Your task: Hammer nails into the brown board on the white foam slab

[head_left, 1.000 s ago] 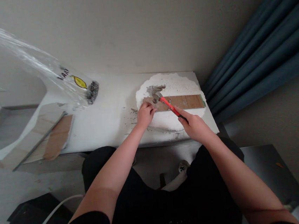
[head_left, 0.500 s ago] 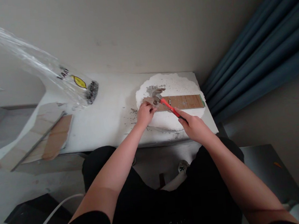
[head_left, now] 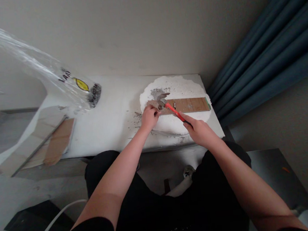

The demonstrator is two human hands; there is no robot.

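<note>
My right hand (head_left: pixel 200 130) grips the handle of a claw hammer (head_left: pixel 173 110) with a red and black handle. The hammer's grey head lies low over the left part of a flat brown wooden board (head_left: pixel 192 105). My left hand (head_left: pixel 150 117) is at the board's left end, its fingers bent close together beside the hammer head. What those fingers hold, if anything, is too small to make out. Under the board is a white, rough-edged round slab (head_left: pixel 172 82), with grey crumbs on it near the hammer.
The slab rests on a white table (head_left: pixel 115 108). Grey debris (head_left: pixel 137 118) lies left of it. A clear plastic bag (head_left: pixel 82 88) with dark grains stands at the back left. Brown board pieces (head_left: pixel 60 141) lie at the left edge. A blue curtain (head_left: pixel 268 53) hangs at right.
The hammer head has shifted very slightly down over the board. Both hands are in nearly the same place.
</note>
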